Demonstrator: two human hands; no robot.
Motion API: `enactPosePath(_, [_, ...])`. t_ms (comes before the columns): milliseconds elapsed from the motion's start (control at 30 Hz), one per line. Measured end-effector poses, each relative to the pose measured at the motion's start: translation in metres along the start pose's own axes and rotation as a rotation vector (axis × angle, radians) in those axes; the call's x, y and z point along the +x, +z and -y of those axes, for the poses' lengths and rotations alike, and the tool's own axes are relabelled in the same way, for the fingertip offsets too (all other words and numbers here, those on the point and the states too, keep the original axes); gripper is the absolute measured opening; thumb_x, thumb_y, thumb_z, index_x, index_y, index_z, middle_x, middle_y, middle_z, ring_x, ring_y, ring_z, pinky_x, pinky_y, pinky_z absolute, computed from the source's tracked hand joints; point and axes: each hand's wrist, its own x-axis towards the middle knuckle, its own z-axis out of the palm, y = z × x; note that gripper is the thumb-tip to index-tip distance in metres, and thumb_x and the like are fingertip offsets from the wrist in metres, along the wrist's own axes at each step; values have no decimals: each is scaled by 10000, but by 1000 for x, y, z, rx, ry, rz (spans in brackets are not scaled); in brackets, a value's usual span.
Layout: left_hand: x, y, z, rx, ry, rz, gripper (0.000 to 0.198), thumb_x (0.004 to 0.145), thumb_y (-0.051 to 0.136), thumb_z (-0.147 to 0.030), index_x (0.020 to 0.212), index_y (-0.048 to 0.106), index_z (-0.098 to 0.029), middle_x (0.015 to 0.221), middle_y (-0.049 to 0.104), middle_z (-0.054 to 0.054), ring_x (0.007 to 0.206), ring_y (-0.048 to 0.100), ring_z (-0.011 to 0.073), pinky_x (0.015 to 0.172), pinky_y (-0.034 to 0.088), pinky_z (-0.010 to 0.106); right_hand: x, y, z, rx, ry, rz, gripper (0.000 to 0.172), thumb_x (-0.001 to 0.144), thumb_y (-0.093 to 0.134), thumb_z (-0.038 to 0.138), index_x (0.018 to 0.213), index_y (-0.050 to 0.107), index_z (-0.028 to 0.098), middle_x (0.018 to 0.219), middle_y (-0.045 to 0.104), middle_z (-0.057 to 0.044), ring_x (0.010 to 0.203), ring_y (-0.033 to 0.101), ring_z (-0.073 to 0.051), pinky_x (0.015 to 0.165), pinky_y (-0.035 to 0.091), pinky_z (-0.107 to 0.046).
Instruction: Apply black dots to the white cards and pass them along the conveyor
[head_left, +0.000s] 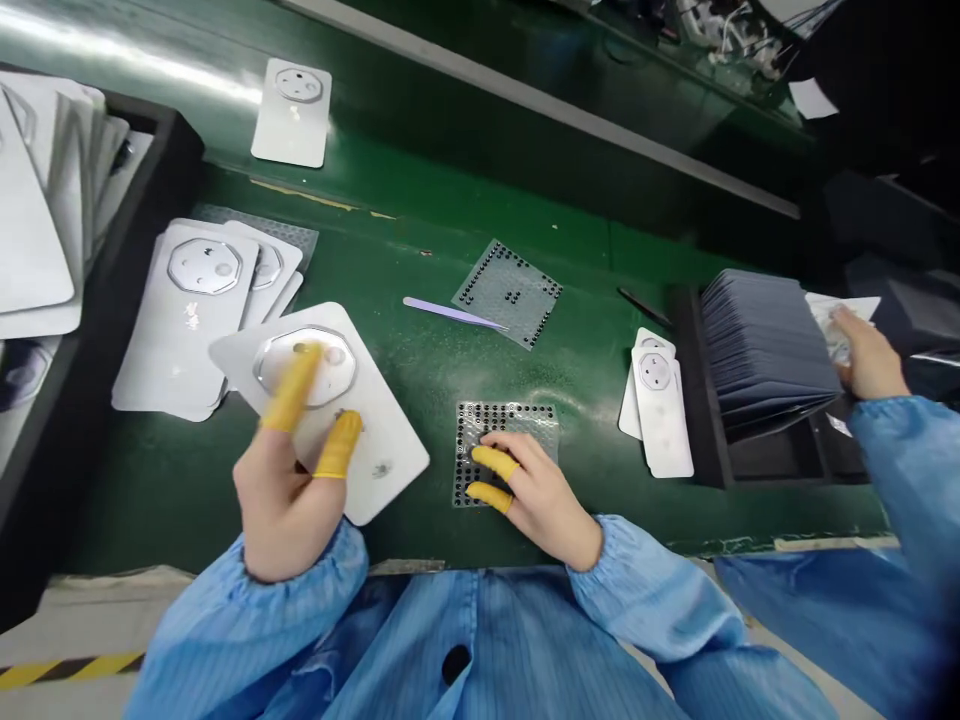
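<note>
A white plate with rounded corners point(390, 455) and an octagonal recess lies tilted in front of me, its left corner over a stack. On its face is my left hand point(289, 480), with yellow finger cots on index finger and thumb. These two fingers are stretched apart; the index is blurred over the recess, and the other fingers are hidden. My right hand point(536, 495) reaches onto a clear sheet of small black round pads point(506, 412). Its two yellow-covered fingertips touch or hover at the sheet, slightly apart, with nothing visible held between them.
Lilac tweezers point(450, 312) lie by a second pad sheet point(514, 290). White plates are stacked left point(180, 340), beside a black bin of plates point(142, 215). Another plate point(292, 130) lies behind. At right are narrow white plates point(667, 425), a box of dark dividers point(765, 345) and another person's hand point(874, 360).
</note>
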Motion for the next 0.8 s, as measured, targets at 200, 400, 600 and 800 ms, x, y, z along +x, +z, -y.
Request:
enactPosePath(200, [-5, 7, 0, 193, -122, 317, 380, 781, 688, -398, 1042, 746, -128, 1000, 768, 105, 911, 723, 306, 813, 602, 400, -2, 4, -20, 68, -21, -158, 245, 884, 617, 197, 1126, 631, 232, 1016, 681, -74, 919, 631, -181, 790, 552, -354])
enactPosePath(400, [-19, 48, -2, 116, -119, 595, 239, 767, 692, -296, 940, 777, -155, 917, 785, 84, 821, 743, 271, 762, 611, 372, 2, -8, -12, 100, -65, -139, 283, 891, 611, 217, 1171, 609, 252, 1028, 680, -74, 919, 638, -186, 781, 552, -369])
enactPosePath(600, [-19, 50, -5, -64, -137, 611, 161, 781, 651, -215, 846, 788, -162, 806, 787, 61, 769, 741, 249, 712, 608, 343, 0, -11, -7, -24, -190, -182, 383, 855, 611, 107, 1216, 582, 231, 1068, 683, -100, 1004, 638, -215, 864, 566, -422])
enactPosePath(800, [-19, 46, 6, 144, 62, 687, 191, 816, 601, -213, 905, 766, -178, 859, 780, 79, 774, 739, 237, 702, 593, 318, -3, -9, -7, -41, -248, -107, 391, 875, 542, 64, 1252, 547, 170, 1078, 677, -145, 1025, 643, -219, 849, 596, -409])
